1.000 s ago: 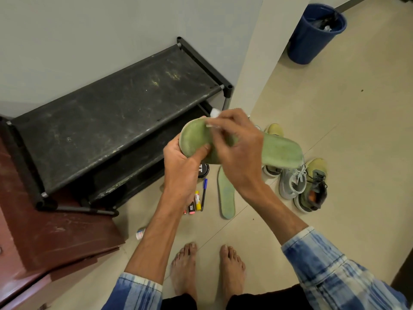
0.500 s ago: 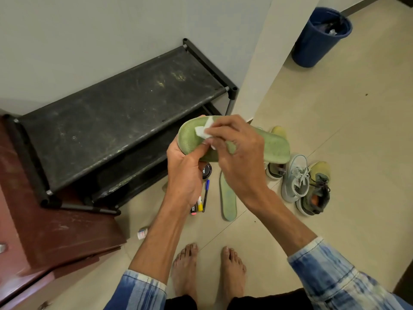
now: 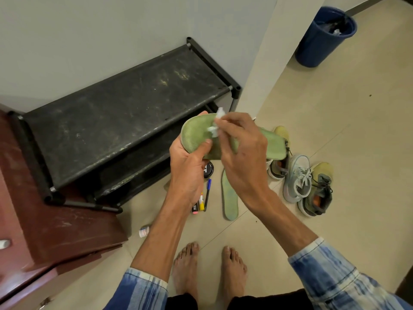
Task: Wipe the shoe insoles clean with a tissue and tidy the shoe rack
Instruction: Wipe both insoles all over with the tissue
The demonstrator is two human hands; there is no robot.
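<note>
Two insoles (image 3: 196, 137), one tissue (image 3: 214, 129), three shoes (image 3: 297, 179)

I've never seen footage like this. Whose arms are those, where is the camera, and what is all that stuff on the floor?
There is no machine here. A person wears a camera on the head, so this single picture looks down at their own hands and bare feet. The left hand grips a green insole by one end. The right hand pinches a white tissue against the insole's top side. On the floor lie a second insole, a few pens, a round black tin and several shoes. A black shoe rack with a dusty top shelf stands against the wall. A blue bin stands farther off.
</note>
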